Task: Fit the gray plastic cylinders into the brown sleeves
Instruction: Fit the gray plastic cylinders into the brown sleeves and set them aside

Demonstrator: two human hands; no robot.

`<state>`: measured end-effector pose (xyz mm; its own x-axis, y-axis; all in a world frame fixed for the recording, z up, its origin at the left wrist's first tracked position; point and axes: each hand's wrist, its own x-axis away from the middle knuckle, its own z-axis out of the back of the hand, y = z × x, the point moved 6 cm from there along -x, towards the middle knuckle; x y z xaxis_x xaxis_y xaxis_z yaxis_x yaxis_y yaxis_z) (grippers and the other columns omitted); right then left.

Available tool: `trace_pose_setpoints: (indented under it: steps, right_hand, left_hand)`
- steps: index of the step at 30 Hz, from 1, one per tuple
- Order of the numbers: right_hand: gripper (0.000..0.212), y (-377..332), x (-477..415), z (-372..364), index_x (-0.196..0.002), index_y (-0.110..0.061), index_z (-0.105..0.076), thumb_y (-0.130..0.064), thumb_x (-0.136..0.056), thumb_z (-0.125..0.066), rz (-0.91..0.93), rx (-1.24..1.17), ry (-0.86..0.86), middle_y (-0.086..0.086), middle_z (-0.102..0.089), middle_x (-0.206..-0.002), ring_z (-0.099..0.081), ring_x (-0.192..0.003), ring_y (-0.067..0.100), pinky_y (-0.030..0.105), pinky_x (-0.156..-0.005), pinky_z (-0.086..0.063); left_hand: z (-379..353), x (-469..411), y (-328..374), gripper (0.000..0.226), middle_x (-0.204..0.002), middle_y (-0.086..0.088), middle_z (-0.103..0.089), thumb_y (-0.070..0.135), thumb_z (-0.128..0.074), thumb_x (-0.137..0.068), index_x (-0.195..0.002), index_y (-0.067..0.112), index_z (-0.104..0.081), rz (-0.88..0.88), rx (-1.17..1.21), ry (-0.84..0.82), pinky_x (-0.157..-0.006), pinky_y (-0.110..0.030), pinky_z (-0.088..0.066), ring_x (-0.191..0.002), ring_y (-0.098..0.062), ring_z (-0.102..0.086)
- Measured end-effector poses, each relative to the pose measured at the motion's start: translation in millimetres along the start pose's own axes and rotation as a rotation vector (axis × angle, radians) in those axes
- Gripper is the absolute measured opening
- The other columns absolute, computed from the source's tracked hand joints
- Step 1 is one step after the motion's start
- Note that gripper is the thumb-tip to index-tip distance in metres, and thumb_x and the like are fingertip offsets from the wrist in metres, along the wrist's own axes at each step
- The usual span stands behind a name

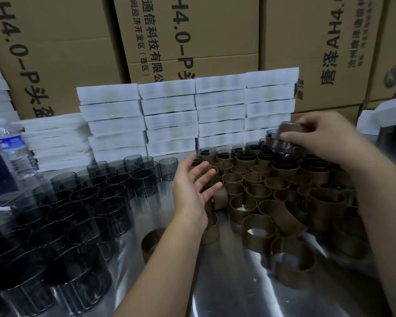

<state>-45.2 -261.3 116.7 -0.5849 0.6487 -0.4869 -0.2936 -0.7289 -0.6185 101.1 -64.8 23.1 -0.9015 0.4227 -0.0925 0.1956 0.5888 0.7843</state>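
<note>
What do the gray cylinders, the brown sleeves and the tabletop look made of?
Gray cylinders: smoky translucent plastic, glossy; you see through the walls. Brown sleeves: matte thin bands, possibly card or paper; hard to tell. Tabletop: polished metal, probably stainless steel; it mirrors light streaks.

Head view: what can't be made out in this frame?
All in the head view:
The held piece in the right hand: motion-blurred and partly covered by that hand, so I cannot tell if the cylinder is seated in its sleeve.
Some brown sleeves: hidden behind the left hand.
The nearest gray cylinders: cut off by the left and bottom edges.
The white boxes: labels washed out.
The water bottle: print too small.
</note>
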Motion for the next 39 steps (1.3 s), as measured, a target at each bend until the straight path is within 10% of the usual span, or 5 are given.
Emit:
trace_pose_setpoints:
  steps: [8, 33, 39]
  right_hand:
    - [0.038, 99, -16, 20, -0.117, 0.0, -0.06, -0.025, -0.089, -0.063, -0.53, 0.427, -0.022, 0.021, -0.06, -0.11, -0.057, -0.098, 0.038, 0.044, -0.081, -0.052]
    - [0.026, 111, -21, -33, -0.098, -0.001, -0.062, -0.021, -0.083, -0.069, -0.56, 0.52, -0.296, 0.017, -0.065, -0.088, -0.065, -0.075, 0.031, 0.036, -0.069, -0.055]
    - [0.028, 67, -20, -13, -0.092, -0.011, -0.063, -0.038, -0.085, -0.061, -0.356, 0.587, -0.082, 0.012, -0.062, -0.089, -0.058, -0.081, 0.031, 0.038, -0.076, -0.052]
  left_hand:
    - [7, -5, 0, 0.017, -0.065, 0.006, -0.066, 0.027, -0.055, -0.092, -0.099, 0.019, -0.067, -0.053, -0.056, 0.053, -0.045, -0.021, -0.049, -0.054, -0.005, -0.059]
    - [21, -7, -3, 0.017, -0.051, 0.007, -0.058, 0.012, -0.055, -0.091, -0.079, 0.016, -0.067, 0.022, -0.113, 0.253, -0.038, -0.015, -0.042, -0.041, -0.002, -0.052]
    - [21, -6, -6, 0.019, -0.056, 0.005, -0.057, 0.012, -0.053, -0.093, -0.081, 0.015, -0.067, 0.069, -0.119, 0.245, -0.04, -0.015, -0.043, -0.048, -0.005, -0.052]
